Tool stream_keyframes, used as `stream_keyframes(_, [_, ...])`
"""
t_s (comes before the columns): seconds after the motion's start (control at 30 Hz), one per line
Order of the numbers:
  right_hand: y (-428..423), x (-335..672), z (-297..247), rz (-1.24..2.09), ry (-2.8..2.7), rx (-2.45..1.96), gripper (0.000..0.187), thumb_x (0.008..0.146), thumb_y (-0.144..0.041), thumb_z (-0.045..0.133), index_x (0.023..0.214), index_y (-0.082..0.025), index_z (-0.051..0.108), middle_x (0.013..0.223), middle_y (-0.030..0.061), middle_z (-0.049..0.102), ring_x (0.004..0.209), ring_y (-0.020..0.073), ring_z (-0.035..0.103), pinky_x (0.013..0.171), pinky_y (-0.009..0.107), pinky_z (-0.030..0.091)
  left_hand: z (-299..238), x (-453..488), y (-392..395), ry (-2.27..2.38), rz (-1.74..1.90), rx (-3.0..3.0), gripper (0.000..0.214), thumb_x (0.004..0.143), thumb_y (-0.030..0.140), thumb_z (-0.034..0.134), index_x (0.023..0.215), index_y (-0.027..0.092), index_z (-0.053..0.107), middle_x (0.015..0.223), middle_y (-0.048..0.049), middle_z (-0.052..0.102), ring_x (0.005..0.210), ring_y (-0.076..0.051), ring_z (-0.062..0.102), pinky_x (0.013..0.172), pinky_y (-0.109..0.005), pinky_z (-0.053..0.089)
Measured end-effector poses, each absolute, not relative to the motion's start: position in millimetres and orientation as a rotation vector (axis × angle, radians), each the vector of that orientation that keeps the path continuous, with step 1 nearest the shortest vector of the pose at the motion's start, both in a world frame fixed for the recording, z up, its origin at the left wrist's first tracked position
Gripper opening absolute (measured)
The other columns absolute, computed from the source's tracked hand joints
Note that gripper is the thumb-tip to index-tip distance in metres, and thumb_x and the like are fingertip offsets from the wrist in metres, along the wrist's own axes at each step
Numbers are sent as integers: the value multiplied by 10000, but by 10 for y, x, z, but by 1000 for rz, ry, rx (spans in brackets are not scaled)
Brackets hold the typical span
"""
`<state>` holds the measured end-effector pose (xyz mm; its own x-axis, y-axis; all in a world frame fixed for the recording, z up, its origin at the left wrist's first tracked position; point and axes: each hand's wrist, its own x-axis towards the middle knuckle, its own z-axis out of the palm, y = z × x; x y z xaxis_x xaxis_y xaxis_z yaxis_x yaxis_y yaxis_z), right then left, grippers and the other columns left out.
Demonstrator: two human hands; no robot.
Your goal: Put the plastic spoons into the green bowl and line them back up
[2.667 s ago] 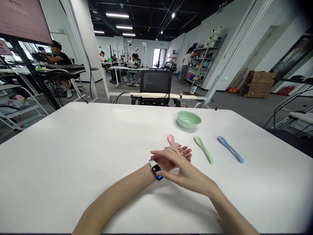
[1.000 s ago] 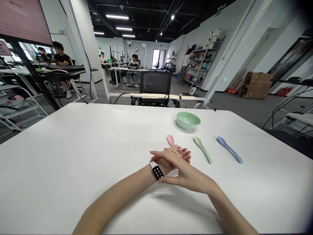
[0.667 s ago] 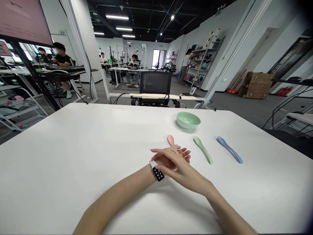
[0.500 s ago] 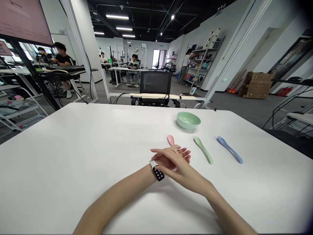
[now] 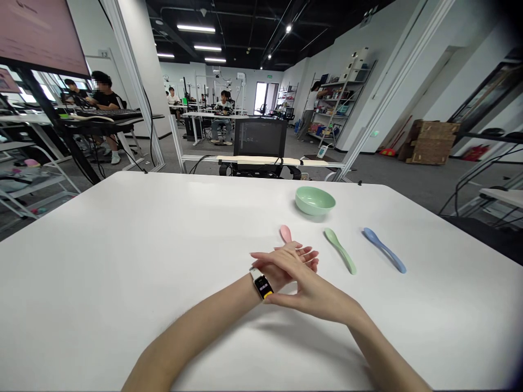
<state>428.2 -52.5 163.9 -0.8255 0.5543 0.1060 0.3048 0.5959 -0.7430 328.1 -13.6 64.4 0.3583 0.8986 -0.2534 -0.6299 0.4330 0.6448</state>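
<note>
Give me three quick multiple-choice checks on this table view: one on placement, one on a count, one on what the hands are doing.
1. What lies closest beyond the left hand and right hand?
A. the pink spoon
B. the mint-green bowl
C. the blue spoon

2. How many spoons lie on the white table?
A. two
B. three
C. four

3. What do the hands hold?
A. a spoon each
B. the mint-green bowl
C. nothing

1: A, its bowl end sits just past the fingertips.
2: B, the pink spoon, the green spoon and the blue spoon.
3: C, they rest crossed on each other, empty.
</note>
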Motion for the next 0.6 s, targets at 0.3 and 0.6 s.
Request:
stream_keyframes(0.3, [-515, 4289, 1624, 1060, -2500, -695, 620, 999, -399, 735, 1588, -379, 542, 1412, 81, 703, 1351, 311, 599, 1131, 503, 523, 396, 3307, -44, 481, 1042, 334, 471, 929, 536, 666, 1219, 165, 661, 1289, -158, 695, 1364, -337, 648, 1070, -429, 535])
stream_keyframes(0.6, [-530, 4292, 1659, 1072, -2478, -684, 514, 1070, -410, 618, 1579, -380, 552, 1404, 80, 706, 1346, 292, 612, 1124, 491, 538, 515, 3328, 34, 539, 979, 242, 279, 977, 402, 626, 1112, 168, 697, 1222, -138, 715, 1335, -310, 652, 1002, -383, 559])
